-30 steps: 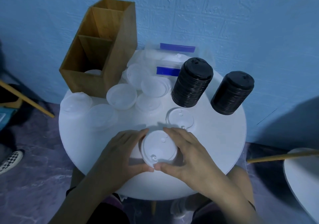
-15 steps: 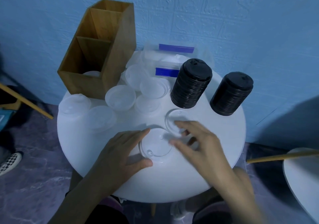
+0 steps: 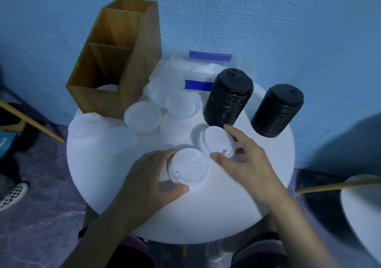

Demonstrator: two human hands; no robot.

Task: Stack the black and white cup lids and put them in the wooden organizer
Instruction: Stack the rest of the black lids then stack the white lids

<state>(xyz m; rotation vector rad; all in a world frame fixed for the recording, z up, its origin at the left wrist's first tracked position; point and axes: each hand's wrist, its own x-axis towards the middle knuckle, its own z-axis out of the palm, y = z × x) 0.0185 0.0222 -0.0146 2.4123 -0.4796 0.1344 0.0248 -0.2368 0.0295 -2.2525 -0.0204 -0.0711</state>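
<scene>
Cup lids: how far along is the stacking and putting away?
Done: two black stacks stand built; a white lid lies in the wooden organizer. In hand: left hand holds a white stack, right hand pinches a loose lid. Left: scattered white lids, plus moving both black stacks into the organizer.

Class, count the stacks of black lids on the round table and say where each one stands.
2. The left black stack stands just beyond the right hand; the right black stack stands beside it, near the table edge. No others show.

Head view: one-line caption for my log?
Left hand holds a white lid stack; right hand grips a tilted white lid beside a black lid stack.
</scene>
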